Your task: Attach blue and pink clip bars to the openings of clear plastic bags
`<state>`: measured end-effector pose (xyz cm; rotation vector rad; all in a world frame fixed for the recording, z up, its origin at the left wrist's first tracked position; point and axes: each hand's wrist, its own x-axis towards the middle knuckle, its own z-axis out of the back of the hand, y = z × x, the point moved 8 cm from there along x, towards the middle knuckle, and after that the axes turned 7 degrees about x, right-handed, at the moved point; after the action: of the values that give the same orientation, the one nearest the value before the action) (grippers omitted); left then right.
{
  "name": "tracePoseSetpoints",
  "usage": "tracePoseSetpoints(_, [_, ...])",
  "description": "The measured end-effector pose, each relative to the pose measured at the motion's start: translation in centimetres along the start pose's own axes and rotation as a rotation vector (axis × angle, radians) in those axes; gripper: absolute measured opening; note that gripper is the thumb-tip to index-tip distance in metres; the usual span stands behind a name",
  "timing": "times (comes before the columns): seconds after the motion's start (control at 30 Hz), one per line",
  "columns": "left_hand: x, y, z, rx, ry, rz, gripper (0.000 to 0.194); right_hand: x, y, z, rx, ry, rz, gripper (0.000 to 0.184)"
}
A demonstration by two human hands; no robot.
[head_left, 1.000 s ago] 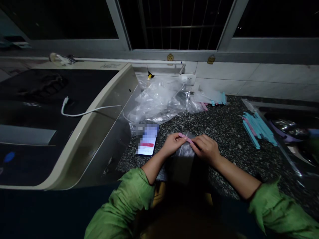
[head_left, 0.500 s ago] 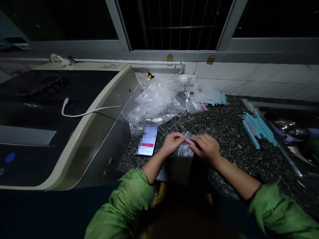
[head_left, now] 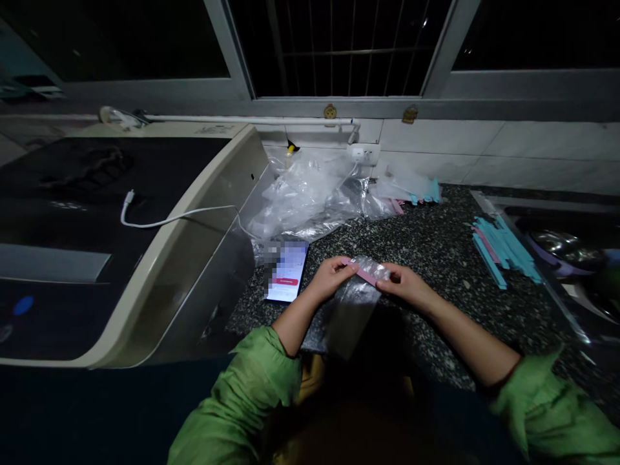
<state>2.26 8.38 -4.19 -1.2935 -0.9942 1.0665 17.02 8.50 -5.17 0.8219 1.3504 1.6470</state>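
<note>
My left hand (head_left: pixel 328 276) pinches the left end of a pink strip (head_left: pixel 362 274) that lies across the top of a clear plastic bag (head_left: pixel 356 303) on the speckled counter (head_left: pixel 436 252). My right hand (head_left: pixel 405 285) pinches the bag's top at the strip's right end. Both hands are closed on the bag and strip. Green sleeves cover both forearms.
A lit phone (head_left: pixel 289 279) lies just left of my left hand. Crumpled clear plastic bags (head_left: pixel 314 194) are piled at the back. Blue and pink strips (head_left: pixel 504 248) lie at the right, next to a sink (head_left: pixel 566 248). A white cable (head_left: pixel 179 215) crosses the appliance on the left.
My right hand has slid to the right along the pink strip, so more of the strip and bag top now shows. My left hand has stayed put.
</note>
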Motion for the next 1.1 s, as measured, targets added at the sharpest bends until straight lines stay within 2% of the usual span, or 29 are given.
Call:
tracePoseSetpoints(0.27, [0.1, -0.2, -0.2, 0.027, 0.02, -0.024, 0.043, -0.3, -0.8, -0.9, 0.045, -0.008, -0.112, 0.041])
tracePoseSetpoints(0.43, [0.2, -0.3, 0.4, 0.09, -0.037, -0.054, 0.038, -0.3, -0.9, -0.8, 0.06, -0.051, -0.127, 0.038])
tracePoseSetpoints(0.67, [0.1, -1.9, 1.8, 0.365, -0.194, -0.269, 0.024, -0.3, -0.6, -0.7, 0.029, -0.09, -0.122, 0.033])
tracePoseSetpoints(1.1, [0.1, -2.0, 1.4, 0.633, -0.223, -0.407, 0.024, -0.3, -1.1, -0.6, -0.023, -0.068, -0.127, 0.035])
